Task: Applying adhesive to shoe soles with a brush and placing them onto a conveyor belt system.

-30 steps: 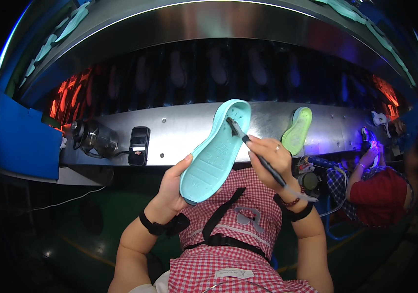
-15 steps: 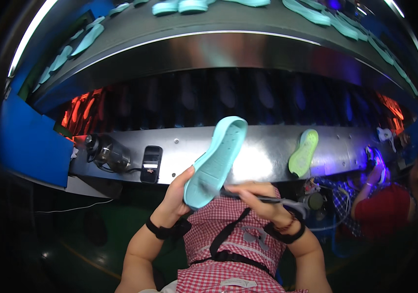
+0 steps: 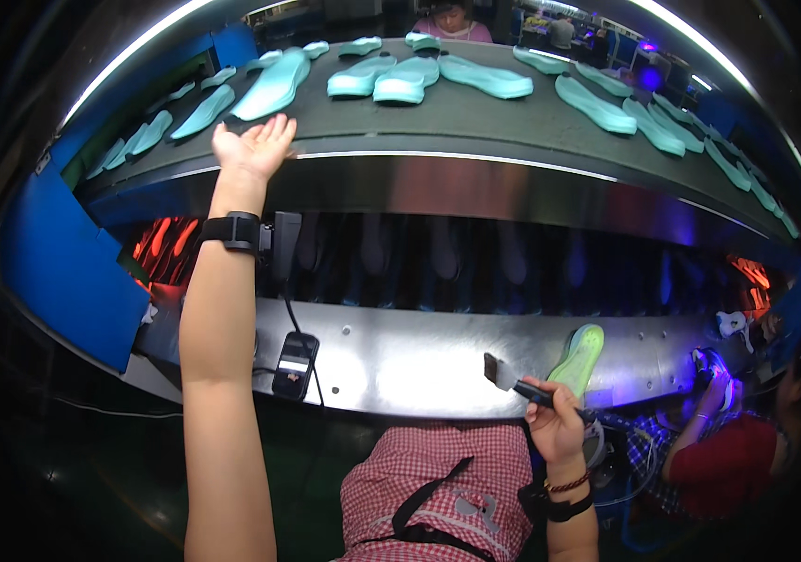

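Observation:
My left hand (image 3: 256, 150) is stretched far out over the upper belt, palm up with the fingers apart, holding nothing. Just beyond its fingertips a turquoise shoe sole (image 3: 274, 86) lies tilted on the belt; whether they touch I cannot tell. My right hand (image 3: 558, 423) grips the black handle of a flat brush (image 3: 505, 377), its dark bristles pointing left above the metal ledge. Beside that hand lies a yellow-green sole (image 3: 580, 358), partly behind my fingers.
Several more turquoise soles (image 3: 487, 77) rest along the dark belt (image 3: 363, 126). On the steel ledge (image 3: 419, 370) sits a small black device (image 3: 296, 363) with a cable. A co-worker in a red top (image 3: 726, 464) sits at right, and another person (image 3: 457, 26) is beyond the belt.
My left hand has gone from holding the turquoise sole near my body to reaching over the belt, having let it go. My right hand moved right with the brush. The view has tilted up.

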Action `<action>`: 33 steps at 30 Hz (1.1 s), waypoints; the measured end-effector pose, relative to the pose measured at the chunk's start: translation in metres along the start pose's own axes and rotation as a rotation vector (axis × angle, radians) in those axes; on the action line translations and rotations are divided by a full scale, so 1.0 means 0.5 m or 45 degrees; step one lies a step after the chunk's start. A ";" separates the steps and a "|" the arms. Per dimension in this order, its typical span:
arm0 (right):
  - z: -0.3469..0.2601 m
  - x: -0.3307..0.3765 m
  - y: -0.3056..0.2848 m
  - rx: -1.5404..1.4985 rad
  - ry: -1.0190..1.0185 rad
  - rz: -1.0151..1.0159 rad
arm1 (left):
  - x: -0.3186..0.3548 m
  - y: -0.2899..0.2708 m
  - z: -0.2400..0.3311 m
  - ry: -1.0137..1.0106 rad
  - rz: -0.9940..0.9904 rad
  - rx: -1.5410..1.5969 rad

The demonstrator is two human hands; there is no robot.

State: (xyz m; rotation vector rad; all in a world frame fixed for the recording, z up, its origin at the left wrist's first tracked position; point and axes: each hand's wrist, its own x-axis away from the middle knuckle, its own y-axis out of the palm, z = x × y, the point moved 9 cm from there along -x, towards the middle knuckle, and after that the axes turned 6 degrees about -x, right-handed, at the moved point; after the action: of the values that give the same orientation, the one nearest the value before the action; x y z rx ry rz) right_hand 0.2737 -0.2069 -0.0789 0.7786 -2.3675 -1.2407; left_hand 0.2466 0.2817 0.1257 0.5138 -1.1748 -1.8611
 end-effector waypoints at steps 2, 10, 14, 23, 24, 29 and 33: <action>-0.008 0.010 -0.028 -0.057 -0.041 0.089 | -0.031 0.030 -0.036 -0.045 -0.066 -0.556; -0.037 0.022 -0.159 -0.011 -0.086 0.370 | -0.025 0.261 -0.166 0.770 -0.676 -2.937; -0.034 0.017 -0.177 -0.121 -0.076 0.411 | -0.087 0.253 -0.223 0.540 -0.771 -3.251; -0.047 0.077 -0.283 -0.216 -0.052 0.667 | -0.174 0.272 -0.299 0.712 -0.617 -3.179; -0.049 0.084 -0.292 -0.214 -0.062 0.671 | -0.180 0.283 -0.310 0.714 -0.628 -3.171; -0.060 0.113 -0.313 -0.218 -0.067 0.643 | -0.112 0.340 -0.433 0.575 -1.202 -2.939; -0.057 0.098 -0.299 -0.169 -0.032 0.464 | 0.013 0.384 -0.530 0.427 -1.509 -2.717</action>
State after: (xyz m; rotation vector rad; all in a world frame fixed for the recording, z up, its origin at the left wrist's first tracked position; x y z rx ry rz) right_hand 0.2962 -0.3249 -0.1849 0.2741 -2.2855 -1.2360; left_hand 0.5151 0.1002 0.1689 0.0887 1.8478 -2.4590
